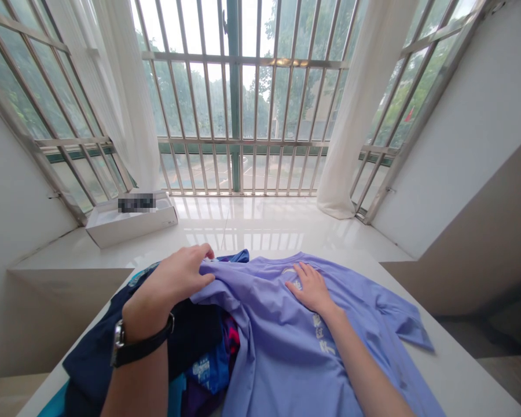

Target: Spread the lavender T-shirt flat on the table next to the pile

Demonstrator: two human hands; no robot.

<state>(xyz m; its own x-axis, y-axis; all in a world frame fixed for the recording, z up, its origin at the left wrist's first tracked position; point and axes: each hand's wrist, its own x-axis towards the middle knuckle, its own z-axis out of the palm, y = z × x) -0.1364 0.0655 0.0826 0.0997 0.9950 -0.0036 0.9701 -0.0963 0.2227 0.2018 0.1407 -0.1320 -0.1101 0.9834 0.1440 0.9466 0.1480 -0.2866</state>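
A lavender T-shirt with pale printed characters is spread on the white tabletop, its neckline toward the window. My right hand rests flat on its chest beside the print, fingers stretched out. At the shirt's left shoulder, my left hand curves around the cloth edge, thumb and forefinger apart; its other fingers are hidden. Under and left of the shirt lies a heap of dark clothes, including a blue printed garment. A black-strapped watch is on my left wrist.
A white open box stands on the glossy window sill at the left. Behind are a barred window and white curtains. Walls close in the sill on both sides.
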